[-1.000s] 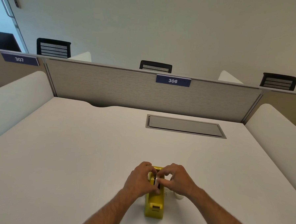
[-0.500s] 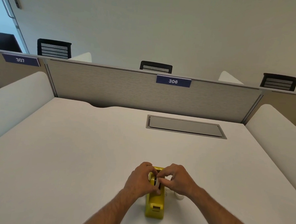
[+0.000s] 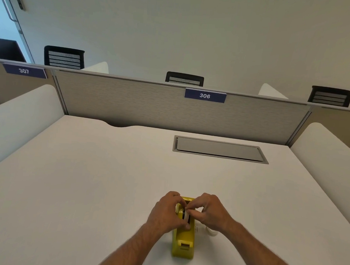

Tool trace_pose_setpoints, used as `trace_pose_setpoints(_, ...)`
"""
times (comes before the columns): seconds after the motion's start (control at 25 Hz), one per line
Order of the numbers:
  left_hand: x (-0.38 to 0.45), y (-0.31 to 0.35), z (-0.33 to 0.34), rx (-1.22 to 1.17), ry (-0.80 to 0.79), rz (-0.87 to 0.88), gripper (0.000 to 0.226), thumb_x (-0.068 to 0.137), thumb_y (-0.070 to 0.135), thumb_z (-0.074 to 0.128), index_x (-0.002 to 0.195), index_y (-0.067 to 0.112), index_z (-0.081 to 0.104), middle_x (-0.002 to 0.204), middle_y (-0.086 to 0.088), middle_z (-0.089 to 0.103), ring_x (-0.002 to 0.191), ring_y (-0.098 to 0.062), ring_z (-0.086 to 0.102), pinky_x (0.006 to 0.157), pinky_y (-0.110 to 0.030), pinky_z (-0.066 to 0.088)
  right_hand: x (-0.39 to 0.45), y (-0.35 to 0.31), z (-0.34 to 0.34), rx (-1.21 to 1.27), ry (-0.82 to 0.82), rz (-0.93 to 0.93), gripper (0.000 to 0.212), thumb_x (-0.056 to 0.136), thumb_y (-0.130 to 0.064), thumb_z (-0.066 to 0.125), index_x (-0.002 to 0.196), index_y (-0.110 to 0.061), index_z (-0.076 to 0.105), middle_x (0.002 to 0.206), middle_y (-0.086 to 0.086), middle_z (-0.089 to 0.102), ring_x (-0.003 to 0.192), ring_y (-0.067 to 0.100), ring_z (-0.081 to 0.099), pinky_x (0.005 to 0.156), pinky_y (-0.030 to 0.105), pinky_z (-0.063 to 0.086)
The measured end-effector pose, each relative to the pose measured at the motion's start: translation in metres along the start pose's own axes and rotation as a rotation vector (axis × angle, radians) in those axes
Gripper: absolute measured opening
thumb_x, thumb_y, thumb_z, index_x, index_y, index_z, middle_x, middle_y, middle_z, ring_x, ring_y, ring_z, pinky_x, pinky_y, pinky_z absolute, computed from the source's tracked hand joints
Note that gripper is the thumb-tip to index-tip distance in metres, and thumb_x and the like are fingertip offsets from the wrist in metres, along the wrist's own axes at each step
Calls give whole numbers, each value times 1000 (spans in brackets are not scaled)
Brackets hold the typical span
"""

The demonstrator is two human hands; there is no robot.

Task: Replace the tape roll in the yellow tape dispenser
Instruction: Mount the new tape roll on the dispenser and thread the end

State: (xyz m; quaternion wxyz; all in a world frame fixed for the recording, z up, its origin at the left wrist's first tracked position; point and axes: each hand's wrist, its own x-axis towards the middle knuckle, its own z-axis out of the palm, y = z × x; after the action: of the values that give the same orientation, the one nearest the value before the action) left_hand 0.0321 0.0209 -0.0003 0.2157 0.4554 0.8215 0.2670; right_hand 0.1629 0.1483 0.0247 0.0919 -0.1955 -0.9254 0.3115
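Both hands at the yellow dispenser on the desk: left hand grips its body, right hand pinches the tape roll in the cradle (seating or lifting unclear); next, keep the hub aligned

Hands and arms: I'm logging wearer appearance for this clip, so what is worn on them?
Nothing is worn. The left hand and right hand are bare: no gloves, rings, watch or bands visible. Both forearms are uncovered to the frame's bottom edge, no sleeve in view.
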Motion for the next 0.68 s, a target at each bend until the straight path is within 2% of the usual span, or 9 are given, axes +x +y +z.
trace_pose_setpoints(0.28,-1,2,-2,4,6,3,66,54,48,91,113,31,65,140,10,47,112,-14,54,95,-34,55,-3,1,2,-66,-11,1,24,75,-41,75,96,-31,77,94,-16,76,88,8,60,79,35,55)
trace_pose_setpoints(0.56,-2,4,-3,-2,0,-11,67,54,47,92,114,32,65,142,10,46,113,-16,56,95,-35,55,0,0,1,-23,16,-19,12,84,-31,73,94,-31,80,93,-14,78,88,7,63,81,33,54)
trace_pose_setpoints(0.68,-2,4,-3,-6,2,-7,66,54,46,92,113,31,65,141,10,46,113,-15,55,95,-35,55,-2,0,2,-42,10,-42,16,79,-36,74,93,-31,80,93,-14,78,87,6,62,80,33,54)
